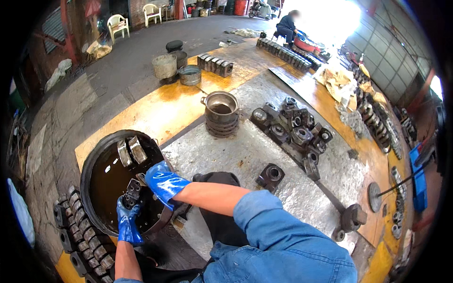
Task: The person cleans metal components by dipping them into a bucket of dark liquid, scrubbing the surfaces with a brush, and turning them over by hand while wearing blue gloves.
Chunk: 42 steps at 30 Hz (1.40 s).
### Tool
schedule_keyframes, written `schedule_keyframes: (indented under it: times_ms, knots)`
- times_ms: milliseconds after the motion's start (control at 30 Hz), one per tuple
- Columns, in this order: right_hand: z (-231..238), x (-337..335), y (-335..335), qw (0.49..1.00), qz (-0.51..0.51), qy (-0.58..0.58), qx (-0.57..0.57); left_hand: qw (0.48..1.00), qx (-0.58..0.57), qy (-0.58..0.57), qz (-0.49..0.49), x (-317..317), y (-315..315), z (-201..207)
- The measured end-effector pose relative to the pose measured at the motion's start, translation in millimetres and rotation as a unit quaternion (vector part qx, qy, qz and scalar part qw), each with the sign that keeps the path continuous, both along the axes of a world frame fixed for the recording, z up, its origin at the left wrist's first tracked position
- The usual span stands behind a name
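Note:
Both my hands wear blue rubber gloves and work over a round black tub of brown liquid. My left hand is closed round the lower end of a dark metal block with holes, held tilted above the liquid. Just up and right of that block, my right hand curls its fingers round something; only a small light edge shows past the glove, so its kind is hidden. Two curved metal blocks stand side by side in the far part of the tub.
Rows of metal blocks line the tub's left side. A metal pot stands on stacked rings ahead. Right of it lies a pile of dark metal parts, with a single block nearer me. Another person sits far off.

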State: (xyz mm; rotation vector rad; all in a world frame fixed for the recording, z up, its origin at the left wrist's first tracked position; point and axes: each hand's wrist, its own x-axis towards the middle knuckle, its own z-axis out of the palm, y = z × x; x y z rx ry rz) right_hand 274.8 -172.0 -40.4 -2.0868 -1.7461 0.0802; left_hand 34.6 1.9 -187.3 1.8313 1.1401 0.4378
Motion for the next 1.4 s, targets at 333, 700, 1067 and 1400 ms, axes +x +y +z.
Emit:
schedule_keyframes:
  times_ms: [333, 700, 1067, 1400]
  knots:
    - [-14.6, 2.3, -0.4, 0.997, 0.023, 0.031, -0.063, 0.98, -0.161, -0.113, 0.039, -9.6, 24.6, -16.4]
    - [-50.1, -10.6, 55.5, 0.979, 0.014, -0.067, -0.19, 0.997, -0.054, 0.014, -0.046, -19.4, 41.3, 23.6]
    - [-129.2, -21.9, 88.5, 0.975, 0.02, -0.185, -0.125, 0.922, 0.301, 0.215, -0.113, 4.8, 27.8, 47.0]
    - [-179.2, -2.2, 87.5, 0.97, -0.03, -0.212, -0.113, 0.924, 0.243, 0.247, -0.163, 24.1, 10.3, 84.6]
